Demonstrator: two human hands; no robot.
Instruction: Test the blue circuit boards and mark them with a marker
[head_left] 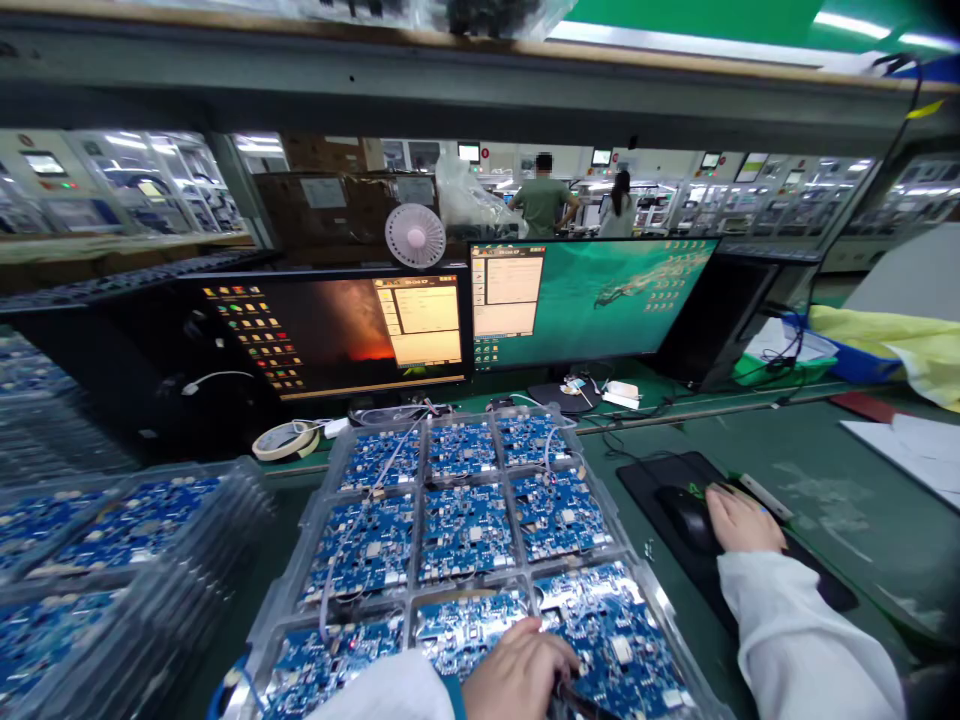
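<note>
L hand (pixel 517 672) curled over nearest blue PCB (pixel 616 640), at lower edge of clear plastic tray (pixel 651 612) holding 3x3 boards w/ thin wires; can't tell if fingers grip anything. Boards look light, stiff but fragile, likely best taken by edges, clear of components. R hand (pixel 742 522) cupped on black mouse (pixel 686 518), on dark mat (pixel 667 470). Stacked PCB trays (pixel 112 530) at left; two monitors (pixel 592 300), desk fan (pixel 415 236) beyond.

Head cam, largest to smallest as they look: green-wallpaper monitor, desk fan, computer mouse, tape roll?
Largest: green-wallpaper monitor.
Then desk fan, computer mouse and tape roll look about alike; their differing nearness to the camera makes ranking them unsure.
</note>
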